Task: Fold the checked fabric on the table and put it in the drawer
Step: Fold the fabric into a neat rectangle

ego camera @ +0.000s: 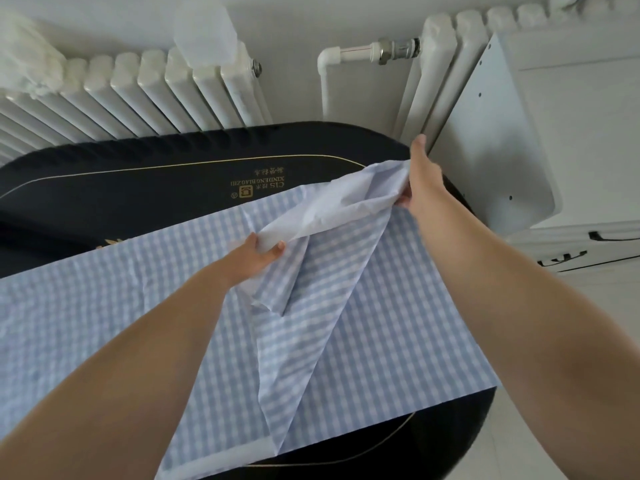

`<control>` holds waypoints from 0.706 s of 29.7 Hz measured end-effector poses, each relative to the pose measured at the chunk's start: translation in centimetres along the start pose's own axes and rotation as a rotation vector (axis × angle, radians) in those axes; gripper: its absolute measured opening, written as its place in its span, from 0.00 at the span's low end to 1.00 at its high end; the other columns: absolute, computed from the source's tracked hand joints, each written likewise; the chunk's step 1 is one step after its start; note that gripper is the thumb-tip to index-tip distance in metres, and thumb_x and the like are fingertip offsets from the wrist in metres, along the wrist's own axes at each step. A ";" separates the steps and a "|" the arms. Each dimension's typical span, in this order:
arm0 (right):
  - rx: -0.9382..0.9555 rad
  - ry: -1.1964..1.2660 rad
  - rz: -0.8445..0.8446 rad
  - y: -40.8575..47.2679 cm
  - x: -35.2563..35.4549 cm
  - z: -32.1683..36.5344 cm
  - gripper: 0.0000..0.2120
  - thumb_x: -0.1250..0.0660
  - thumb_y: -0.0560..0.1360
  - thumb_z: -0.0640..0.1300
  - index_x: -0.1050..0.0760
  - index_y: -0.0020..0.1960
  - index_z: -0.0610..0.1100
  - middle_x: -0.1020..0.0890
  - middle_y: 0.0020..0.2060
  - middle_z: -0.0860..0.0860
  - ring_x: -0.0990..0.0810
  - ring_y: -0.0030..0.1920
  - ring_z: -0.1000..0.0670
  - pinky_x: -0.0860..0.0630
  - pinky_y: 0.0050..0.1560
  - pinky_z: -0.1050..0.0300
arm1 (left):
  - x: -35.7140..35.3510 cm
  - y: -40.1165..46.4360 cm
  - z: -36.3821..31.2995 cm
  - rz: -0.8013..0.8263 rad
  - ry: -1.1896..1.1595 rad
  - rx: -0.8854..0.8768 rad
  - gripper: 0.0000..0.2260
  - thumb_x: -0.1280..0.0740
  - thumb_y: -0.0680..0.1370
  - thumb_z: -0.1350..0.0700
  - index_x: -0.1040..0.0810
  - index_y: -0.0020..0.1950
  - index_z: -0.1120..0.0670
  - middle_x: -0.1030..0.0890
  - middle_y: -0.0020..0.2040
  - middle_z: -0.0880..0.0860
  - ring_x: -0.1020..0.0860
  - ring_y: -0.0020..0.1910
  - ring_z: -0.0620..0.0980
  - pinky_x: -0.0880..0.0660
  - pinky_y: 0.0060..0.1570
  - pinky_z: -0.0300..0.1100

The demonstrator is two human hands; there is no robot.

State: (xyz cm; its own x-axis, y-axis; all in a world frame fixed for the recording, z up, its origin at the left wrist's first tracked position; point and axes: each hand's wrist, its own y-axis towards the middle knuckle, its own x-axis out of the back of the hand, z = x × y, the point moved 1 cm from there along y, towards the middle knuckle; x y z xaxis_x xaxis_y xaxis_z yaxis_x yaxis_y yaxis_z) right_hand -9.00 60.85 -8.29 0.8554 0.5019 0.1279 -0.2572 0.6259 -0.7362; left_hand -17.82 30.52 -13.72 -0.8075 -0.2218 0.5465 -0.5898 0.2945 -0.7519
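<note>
Your checked fabric (363,323) lies spread out on the dark worktop (121,188), and it covers most of the near side. One end hangs a little over the front edge, close to you. Both of your hands are at the far edge of the fabric, and both are holding it. Your left hand (258,256) pinches that edge near its middle, with the fingers curled round the cloth. Your right hand (420,181) grips the far right corner, with the thumb pointing away from you. The part between your hands is lifted off the fabric below it and turned over, so you can see its pale plain back. It looks like you hold two spots so the edge stays straight when you bring it over for a fold. A long crease runs from your hands down to the near edge. The fold looks only just begun. The white drawers (588,244) with dark handles stand to the right of the fabric, and they look closed.
</note>
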 end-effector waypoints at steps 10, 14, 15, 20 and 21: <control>0.140 0.109 0.044 2.6 1.2 0.0 0.05 0.29 0.73 0.44 0.23 0.47 0.45 0.18 0.43 0.48 0.19 0.45 0.46 0.20 0.42 0.53 | -0.1 0.3 0.2 -0.017 0.062 0.002 0.36 0.54 0.75 0.30 0.50 0.76 0.50 0.37 0.73 0.58 0.31 0.67 0.60 0.36 0.67 0.58; 0.101 0.010 0.570 2.1 3.3 -1.2 0.20 0.28 0.72 0.47 0.30 0.61 0.57 0.16 0.50 0.47 0.16 0.48 0.44 0.19 0.42 0.50 | 0.2 0.5 0.2 -0.008 0.038 -0.036 0.35 0.55 0.76 0.31 0.47 0.76 0.52 0.37 0.73 0.57 0.32 0.67 0.58 0.37 0.68 0.57; 0.050 -0.017 0.631 1.8 3.9 -1.9 0.25 0.26 0.70 0.48 0.32 0.63 0.60 0.17 0.53 0.47 0.16 0.50 0.44 0.19 0.44 0.48 | 0.1 0.6 0.2 -0.004 0.048 -0.024 0.36 0.55 0.75 0.30 0.49 0.77 0.51 0.40 0.75 0.56 0.34 0.69 0.59 0.39 0.69 0.57; 0.106 0.043 0.377 0.9 4.0 -4.7 0.18 0.28 0.73 0.46 0.26 0.61 0.46 0.18 0.54 0.47 0.16 0.51 0.47 0.19 0.51 0.50 | -0.8 0.4 0.0 -0.021 0.114 0.004 0.40 0.56 0.72 0.28 0.55 0.78 0.49 0.45 0.78 0.55 0.39 0.73 0.60 0.40 0.71 0.58; 0.137 -0.002 0.257 0.7 4.1 -4.5 0.16 0.29 0.73 0.44 0.25 0.59 0.43 0.18 0.53 0.46 0.17 0.49 0.46 0.18 0.50 0.50 | -0.7 0.4 0.1 -0.025 0.110 -0.005 0.40 0.55 0.72 0.28 0.54 0.77 0.49 0.45 0.78 0.55 0.38 0.73 0.60 0.40 0.70 0.57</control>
State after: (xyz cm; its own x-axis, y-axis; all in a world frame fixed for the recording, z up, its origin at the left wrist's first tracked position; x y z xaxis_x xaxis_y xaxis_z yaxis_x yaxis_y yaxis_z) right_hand -3.65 60.70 -11.28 0.7537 0.6553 -0.0496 -0.5237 0.5533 -0.6478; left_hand -17.48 30.73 -14.47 -0.7879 -0.1260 0.6028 -0.6099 0.2943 -0.7358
